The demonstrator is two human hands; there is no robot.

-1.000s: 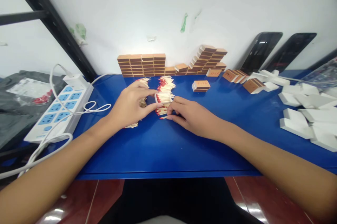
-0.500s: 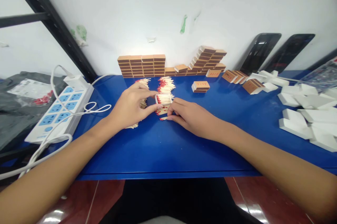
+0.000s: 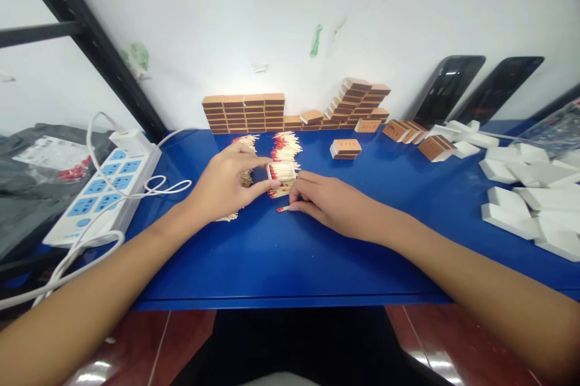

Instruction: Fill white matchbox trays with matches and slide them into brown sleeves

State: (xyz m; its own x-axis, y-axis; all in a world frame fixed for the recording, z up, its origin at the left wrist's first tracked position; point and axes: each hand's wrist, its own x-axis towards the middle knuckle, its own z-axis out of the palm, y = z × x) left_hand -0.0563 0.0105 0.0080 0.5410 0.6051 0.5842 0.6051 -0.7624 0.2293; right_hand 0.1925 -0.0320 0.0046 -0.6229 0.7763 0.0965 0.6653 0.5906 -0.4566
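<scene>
My left hand (image 3: 224, 183) pinches a small white matchbox tray (image 3: 281, 171) filled with red-tipped matches, thumb and fingers on its left end. My right hand (image 3: 327, 202) lies beside it with fingers curled, its fingertips pinching a few loose matches (image 3: 283, 208) against the blue table (image 3: 290, 253). Piles of red-tipped matches (image 3: 284, 145) lie just behind the tray, and another pile (image 3: 244, 144) sits behind my left hand.
Stacks of brown matchboxes (image 3: 244, 112) line the wall, with more (image 3: 357, 102) to the right. One closed box (image 3: 345, 147) lies alone. White empty trays (image 3: 521, 193) are heaped at right. A white power strip (image 3: 102, 186) with cables sits at left.
My right hand has drawn slightly back toward me, pulling a few matches out of the pile near the tray. My left hand and the tray have stayed put.
</scene>
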